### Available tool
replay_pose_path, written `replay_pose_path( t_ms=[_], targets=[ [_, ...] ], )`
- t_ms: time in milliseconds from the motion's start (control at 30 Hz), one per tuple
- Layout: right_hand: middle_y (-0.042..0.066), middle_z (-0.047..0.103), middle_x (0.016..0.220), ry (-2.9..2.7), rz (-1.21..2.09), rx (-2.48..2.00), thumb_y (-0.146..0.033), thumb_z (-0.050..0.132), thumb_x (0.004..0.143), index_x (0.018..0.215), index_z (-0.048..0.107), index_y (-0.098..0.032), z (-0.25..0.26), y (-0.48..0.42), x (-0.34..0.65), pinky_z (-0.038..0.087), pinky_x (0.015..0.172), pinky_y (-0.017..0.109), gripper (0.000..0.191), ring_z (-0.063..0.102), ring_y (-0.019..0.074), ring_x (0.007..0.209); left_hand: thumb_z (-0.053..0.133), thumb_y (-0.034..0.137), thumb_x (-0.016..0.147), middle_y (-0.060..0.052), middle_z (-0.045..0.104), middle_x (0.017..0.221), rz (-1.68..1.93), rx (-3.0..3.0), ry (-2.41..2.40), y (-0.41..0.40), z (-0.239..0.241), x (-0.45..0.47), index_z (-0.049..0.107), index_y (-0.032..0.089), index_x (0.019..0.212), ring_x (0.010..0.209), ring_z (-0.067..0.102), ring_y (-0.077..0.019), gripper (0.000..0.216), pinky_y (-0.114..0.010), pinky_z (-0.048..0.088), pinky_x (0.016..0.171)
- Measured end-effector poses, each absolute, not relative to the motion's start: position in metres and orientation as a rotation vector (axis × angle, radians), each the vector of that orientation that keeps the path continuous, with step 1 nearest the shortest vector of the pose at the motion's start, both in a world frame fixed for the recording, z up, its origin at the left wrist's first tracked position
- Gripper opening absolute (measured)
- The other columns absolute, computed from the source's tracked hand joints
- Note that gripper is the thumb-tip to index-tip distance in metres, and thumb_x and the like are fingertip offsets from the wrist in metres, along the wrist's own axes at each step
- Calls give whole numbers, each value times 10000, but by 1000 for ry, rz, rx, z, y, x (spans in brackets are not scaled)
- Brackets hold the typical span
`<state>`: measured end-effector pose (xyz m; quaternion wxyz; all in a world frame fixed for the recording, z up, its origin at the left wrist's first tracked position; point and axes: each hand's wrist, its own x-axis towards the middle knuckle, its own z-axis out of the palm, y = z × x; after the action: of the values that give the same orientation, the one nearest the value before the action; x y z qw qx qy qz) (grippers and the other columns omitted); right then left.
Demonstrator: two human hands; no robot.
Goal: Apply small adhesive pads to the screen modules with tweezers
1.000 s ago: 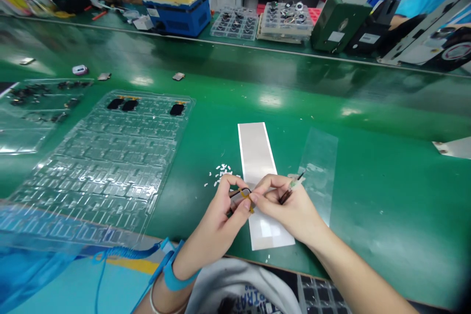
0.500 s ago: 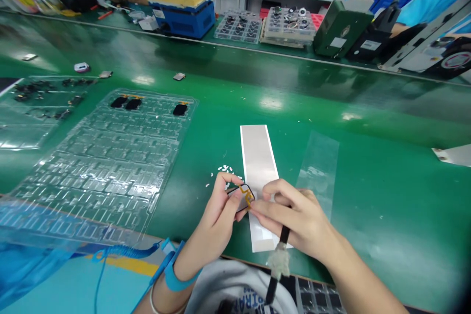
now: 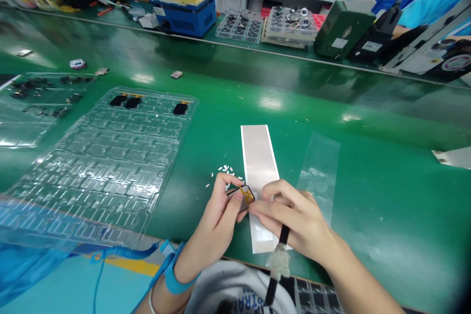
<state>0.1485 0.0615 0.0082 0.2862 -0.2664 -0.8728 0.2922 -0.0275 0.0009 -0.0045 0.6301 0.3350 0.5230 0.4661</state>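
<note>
Left fingers point(image 3: 231, 201) clamp a dark display module point(image 3: 239, 197), long axis near level, amber flex point(image 3: 248, 196) pointing right.

Nothing can be read for certain: the white labels point(image 3: 339, 43) on the green machine point(image 3: 344, 24) and black unit point(image 3: 362, 54) are too small, and the dark lettering point(image 3: 239, 301) on the white cloth point(image 3: 235, 277) is partly hidden.

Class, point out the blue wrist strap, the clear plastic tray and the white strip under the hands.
Blue wrist strap point(image 3: 173, 275): head view, band on the left wrist.
Clear plastic tray point(image 3: 158, 94): head view, far rim.
White strip point(image 3: 259, 157): head view, bare end beyond the hands.
</note>
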Motion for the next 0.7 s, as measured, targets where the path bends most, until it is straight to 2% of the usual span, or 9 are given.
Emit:
replay_pose_path(
  t_ms=[67,133,267,433,567,700],
  targets=[
    [26,571,909,-2242,833,-765,-122,567,939,1001,608,-187,9,60,145,417,528,215,98,557,83,663,448,393,1036,34,526,794,1071,778,1203,0,-6,-27,430,257,1076,639,445,-99,143,-192,375,573],
    [19,562,867,-2075,994,-845,-140,570,925,936,588,-192,11,61,142,433,554,218,56,554,101,703,450,396,1036,32,527,803,1063,813,1219,-1,-8,-27,424,258,1081,646,448,-96,147,-193,398,600],
    [-22,527,765,-1693,1479,-1051,-260,578,932,879,591,-194,14,68,141,271,413,206,86,364,47,485,454,387,1035,31,514,799,1057,865,1197,-1,-6,-29,412,253,1061,651,447,-93,142,-188,401,605],
    [-71,415,544,-1489,1946,-1111,-399,636,892,849,660,-156,8,76,144,135,404,220,248,229,42,429,550,288,995,51,499,738,1073,961,1172,-1,-4,-29,399,257,1032,616,439,-90,159,-175,353,544],
    [-109,291,472,-1430,2058,-1090,-386,694,838,806,666,-141,5,72,140,99,411,217,249,181,38,424,530,212,986,61,490,719,1077,1002,1189,0,-3,-28,395,266,1029,581,437,-83,151,-169,313,505],
    [-119,266,459,-1390,2038,-1096,-312,727,783,739,654,-134,7,70,135,77,408,218,198,158,30,425,522,170,968,67,480,702,1078,1032,1184,-1,-1,-28,393,268,1023,556,439,-79,171,-168,302,490]
  ],
)
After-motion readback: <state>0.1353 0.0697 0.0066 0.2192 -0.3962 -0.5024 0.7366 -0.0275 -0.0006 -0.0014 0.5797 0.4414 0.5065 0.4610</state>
